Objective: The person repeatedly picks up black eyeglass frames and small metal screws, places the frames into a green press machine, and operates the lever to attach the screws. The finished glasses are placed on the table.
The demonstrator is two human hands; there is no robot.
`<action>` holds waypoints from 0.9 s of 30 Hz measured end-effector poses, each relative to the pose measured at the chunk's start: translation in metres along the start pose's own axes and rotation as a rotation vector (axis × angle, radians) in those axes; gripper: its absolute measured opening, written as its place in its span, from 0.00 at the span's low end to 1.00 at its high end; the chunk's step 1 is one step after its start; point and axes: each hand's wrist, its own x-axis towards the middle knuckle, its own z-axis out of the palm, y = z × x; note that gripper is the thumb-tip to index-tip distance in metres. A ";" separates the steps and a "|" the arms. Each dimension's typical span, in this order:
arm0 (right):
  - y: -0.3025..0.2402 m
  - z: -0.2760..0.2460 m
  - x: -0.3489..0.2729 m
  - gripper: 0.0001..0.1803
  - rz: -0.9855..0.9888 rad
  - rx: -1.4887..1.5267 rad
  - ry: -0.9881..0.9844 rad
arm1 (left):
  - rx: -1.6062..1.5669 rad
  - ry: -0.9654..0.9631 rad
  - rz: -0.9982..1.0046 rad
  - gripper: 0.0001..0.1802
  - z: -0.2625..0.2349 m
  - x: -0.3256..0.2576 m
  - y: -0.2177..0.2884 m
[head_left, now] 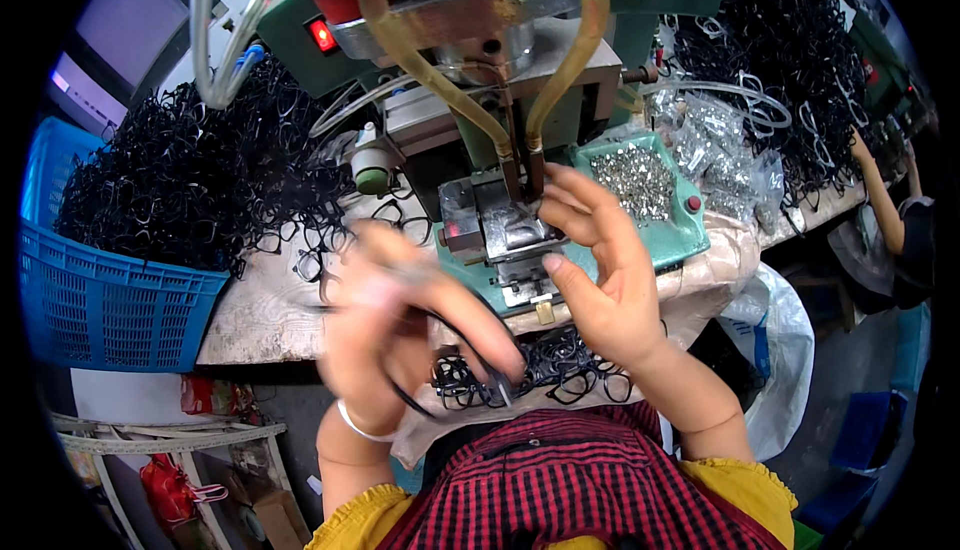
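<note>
My left hand, smeared by motion, is closed on a black eyeglass frame, whose dark rim curves below the fingers. My right hand is beside the metal fixture of a bench machine, thumb and fingers apart. Its fingertips are close to the two upright copper-coloured electrodes, and I see nothing in its grasp. A heap of small metal pieces fills the green tray right of the fixture. More black frames lie in front of me along the near table edge.
A blue plastic crate at the left overflows with black frames. Clear bags of metal parts lie behind the tray, near another frame pile. Yellowish hoses loop above the electrodes. At far right, another person's arm reaches the bench.
</note>
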 end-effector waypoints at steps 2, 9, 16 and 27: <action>-0.006 -0.020 0.009 0.32 0.081 -0.206 -0.149 | -0.227 -0.034 -0.672 0.14 0.022 -0.016 -0.012; 0.080 -0.135 0.010 0.25 -0.068 -0.466 0.512 | -0.732 0.006 -0.843 0.10 0.032 -0.008 -0.073; 0.087 -0.113 -0.023 0.19 -0.008 -1.347 0.162 | -0.846 -0.017 -0.756 0.13 0.028 -0.012 -0.080; 0.095 -0.118 0.007 0.05 -0.193 -1.308 0.244 | 1.932 0.098 0.025 0.21 -0.175 -0.081 -0.072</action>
